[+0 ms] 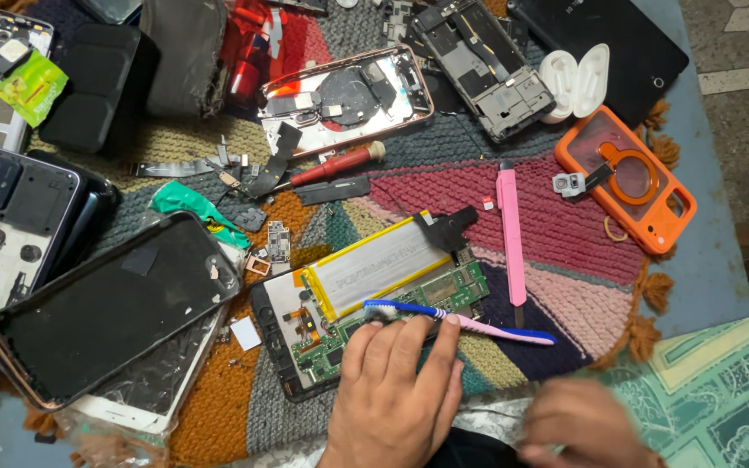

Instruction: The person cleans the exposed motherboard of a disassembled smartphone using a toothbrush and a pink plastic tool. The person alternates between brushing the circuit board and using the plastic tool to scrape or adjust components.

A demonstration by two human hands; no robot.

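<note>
surface: patchwork knitted mat [565, 234] on a blue table | left hand [392, 390] pinched a toothbrush [461, 319] over the opened phone [366, 303] | right hand [587, 429] blurred at the mat's near edge, grip unclear

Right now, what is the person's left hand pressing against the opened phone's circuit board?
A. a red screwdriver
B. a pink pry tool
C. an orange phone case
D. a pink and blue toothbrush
D: the left hand holds the toothbrush, bristles down on the opened phone.
</note>
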